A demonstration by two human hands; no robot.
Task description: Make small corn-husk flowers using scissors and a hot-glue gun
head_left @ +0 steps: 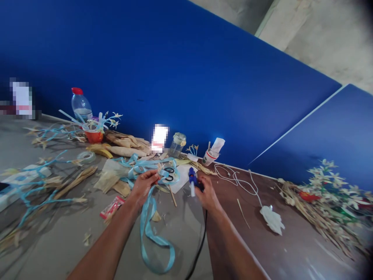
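Note:
My left hand (145,186) is closed in a pinch on a light blue ribbon (149,221). The ribbon's long tail hangs below the hand and loops on the table, and a small pale piece shows by the fingertips. Beside them, scissors (169,174) with black finger loops lie partly covered by ribbon. My right hand (207,191) is closed round a blue glue gun (191,177). A whitish glue stick (192,189) pokes out of it, and a black cord (198,252) runs down from it. Under the two hands lies a white paper (182,181).
Along the blue partition (175,70) stand a bottle (81,105), a red cup (93,136) of stems, a glass jar (177,146) and a white cup (210,155). Husks (128,144) and blue-stemmed flowers lie left. A white cable (250,186) and flower bunch (329,194) lie right.

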